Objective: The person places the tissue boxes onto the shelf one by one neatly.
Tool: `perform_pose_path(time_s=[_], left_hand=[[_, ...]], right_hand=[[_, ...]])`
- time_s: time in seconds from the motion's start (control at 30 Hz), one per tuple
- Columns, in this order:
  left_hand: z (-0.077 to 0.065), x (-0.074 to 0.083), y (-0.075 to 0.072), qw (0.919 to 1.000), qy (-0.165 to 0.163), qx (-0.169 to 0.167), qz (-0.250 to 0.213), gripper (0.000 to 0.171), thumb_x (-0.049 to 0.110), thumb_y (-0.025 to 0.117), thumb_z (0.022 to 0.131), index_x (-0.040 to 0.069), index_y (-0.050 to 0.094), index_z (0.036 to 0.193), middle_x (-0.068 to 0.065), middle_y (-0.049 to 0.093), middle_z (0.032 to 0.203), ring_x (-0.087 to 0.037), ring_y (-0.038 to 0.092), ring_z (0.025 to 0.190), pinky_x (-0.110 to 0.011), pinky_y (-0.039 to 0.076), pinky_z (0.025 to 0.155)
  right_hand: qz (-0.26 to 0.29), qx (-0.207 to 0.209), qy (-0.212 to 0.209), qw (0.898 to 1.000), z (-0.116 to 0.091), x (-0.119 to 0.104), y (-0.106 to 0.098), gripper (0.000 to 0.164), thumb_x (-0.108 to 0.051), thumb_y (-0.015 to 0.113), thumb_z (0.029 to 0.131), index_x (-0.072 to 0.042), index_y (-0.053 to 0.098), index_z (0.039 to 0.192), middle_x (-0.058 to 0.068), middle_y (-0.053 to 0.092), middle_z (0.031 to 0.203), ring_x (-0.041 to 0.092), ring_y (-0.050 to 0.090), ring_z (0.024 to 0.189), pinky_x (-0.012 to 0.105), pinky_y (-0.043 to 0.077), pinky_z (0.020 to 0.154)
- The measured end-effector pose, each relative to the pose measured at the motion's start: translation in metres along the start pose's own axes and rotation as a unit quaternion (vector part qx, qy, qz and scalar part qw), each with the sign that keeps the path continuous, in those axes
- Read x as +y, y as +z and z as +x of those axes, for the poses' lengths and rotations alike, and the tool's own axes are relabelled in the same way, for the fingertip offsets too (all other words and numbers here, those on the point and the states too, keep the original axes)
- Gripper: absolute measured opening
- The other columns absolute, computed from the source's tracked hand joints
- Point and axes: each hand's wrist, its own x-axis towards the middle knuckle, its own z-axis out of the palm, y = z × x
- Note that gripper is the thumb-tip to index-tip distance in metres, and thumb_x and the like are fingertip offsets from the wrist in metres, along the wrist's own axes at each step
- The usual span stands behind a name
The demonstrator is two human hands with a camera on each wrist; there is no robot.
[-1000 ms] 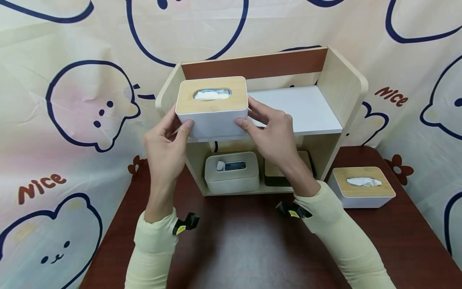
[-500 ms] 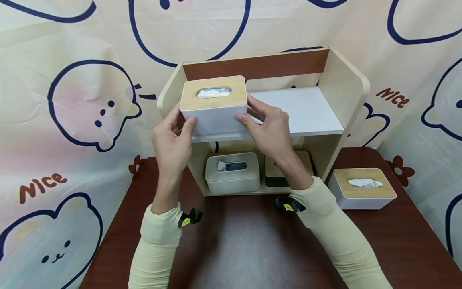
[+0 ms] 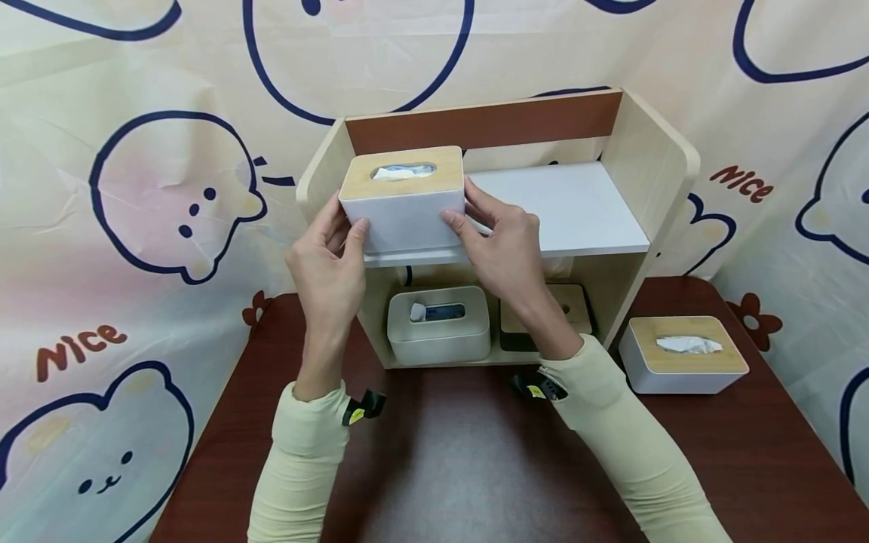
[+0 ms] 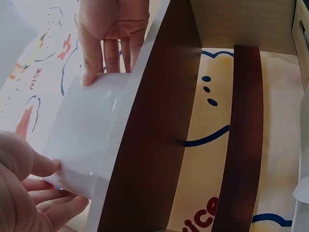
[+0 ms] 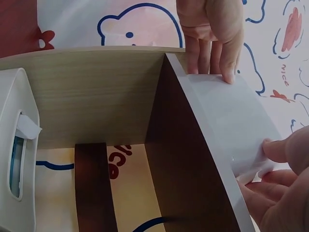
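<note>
A white tissue box (image 3: 407, 220) with a light wooden lid sits at the left end of the white upper shelf (image 3: 563, 204), tissue showing in its oval slot. My left hand (image 3: 329, 271) grips its left end, thumb on the front face and fingers round the side. At the other end my right hand (image 3: 504, 245) holds it the same way, thumb on the front near the corner. Both wrist views show the box's glossy white side (image 4: 91, 130) right at the shelf's front edge, a hand at each end. The fingers behind the box are partly hidden.
On the lower shelf stand a cream tissue box (image 3: 437, 335) and, partly behind my right forearm, a dark box with a wooden lid (image 3: 573, 305). Another white tissue box (image 3: 682, 358) rests on the brown table (image 3: 462, 460) to the right. Wooden side panels (image 3: 655, 151) flank the shelf.
The box has shifted slightly right and come down onto the shelf between both hands. Both forearms have moved a little inward with it.
</note>
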Motion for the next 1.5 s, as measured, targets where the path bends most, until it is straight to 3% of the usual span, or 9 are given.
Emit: perform_pose_path(time_s=[0.23,0.5,0.73,0.97,1.07,1.17,1.37,1.5], left_hand=[[-0.001,0.0,0.001,0.9997,0.005,0.008,0.021,0.051,-0.001,0.073,0.1,0.007,0.063,0.149,-0.014,0.07,0.143,-0.019,0.072,0.127,-0.033,0.057,0.107],[-0.01,-0.002,-0.002,0.9994,-0.002,0.001,0.035,0.053,0.007,0.073,0.102,0.015,0.061,0.153,-0.007,0.068,0.148,-0.016,0.069,0.132,-0.037,0.058,0.106],[-0.041,-0.007,-0.022,0.9988,0.02,0.017,0.042,0.05,0.013,0.074,0.102,0.009,0.062,0.151,-0.005,0.068,0.148,-0.017,0.069,0.132,-0.038,0.06,0.102],[-0.076,-0.014,-0.04,0.9986,0.048,0.004,0.021,0.049,0.004,0.074,0.101,0.006,0.064,0.148,-0.011,0.071,0.144,-0.024,0.071,0.131,-0.021,0.058,0.1],[-0.089,-0.019,-0.042,0.9984,0.053,-0.01,0.02,0.05,0.0,0.074,0.099,0.006,0.065,0.148,-0.016,0.071,0.142,-0.021,0.071,0.13,-0.021,0.059,0.1],[-0.102,-0.026,-0.041,0.9982,0.049,-0.026,0.024,0.051,-0.001,0.075,0.098,0.005,0.065,0.148,-0.016,0.071,0.142,-0.018,0.071,0.129,-0.022,0.059,0.1],[-0.123,-0.046,-0.038,0.9968,0.024,-0.069,0.034,0.051,0.001,0.076,0.098,0.002,0.063,0.148,-0.017,0.071,0.143,-0.035,0.071,0.126,-0.024,0.058,0.101],[-0.136,-0.063,-0.038,0.9953,-0.007,-0.088,0.041,0.05,0.004,0.077,0.099,0.002,0.064,0.147,-0.016,0.071,0.143,-0.033,0.072,0.125,-0.021,0.058,0.102]], right_hand=[[-0.013,-0.007,0.011,1.0,0.0,0.0,0.0,0.063,-0.028,0.076,0.102,-0.01,0.052,0.156,0.009,0.058,0.156,0.028,0.066,0.135,0.044,0.058,0.105],[0.0,-0.015,0.018,1.0,-0.004,0.003,-0.006,0.058,-0.023,0.077,0.102,-0.011,0.056,0.155,0.007,0.059,0.157,0.027,0.066,0.136,0.043,0.059,0.105],[0.034,0.007,0.024,0.999,-0.027,0.013,-0.032,0.053,-0.019,0.077,0.101,-0.012,0.062,0.151,0.002,0.063,0.155,0.018,0.067,0.136,0.041,0.06,0.104],[0.055,0.004,0.012,0.998,-0.066,0.027,-0.06,0.047,-0.017,0.074,0.103,-0.011,0.065,0.149,0.003,0.07,0.147,0.015,0.07,0.132,0.021,0.058,0.103],[0.075,-0.002,0.015,0.997,-0.082,0.036,-0.067,0.045,-0.013,0.073,0.104,-0.012,0.066,0.148,0.009,0.071,0.145,0.01,0.069,0.131,0.017,0.057,0.101],[0.081,-0.008,0.022,0.996,-0.096,0.046,-0.072,0.044,-0.01,0.072,0.103,-0.012,0.067,0.147,0.012,0.072,0.143,0.004,0.07,0.127,0.017,0.058,0.1],[0.036,-0.032,0.049,0.998,-0.119,0.068,-0.078,0.042,-0.013,0.072,0.104,-0.013,0.068,0.146,0.009,0.073,0.141,-0.006,0.071,0.117,0.013,0.058,0.094],[0.006,-0.046,0.063,0.997,-0.133,0.086,-0.081,0.043,-0.015,0.072,0.104,-0.011,0.067,0.146,0.012,0.073,0.141,-0.007,0.071,0.115,0.011,0.057,0.092]])
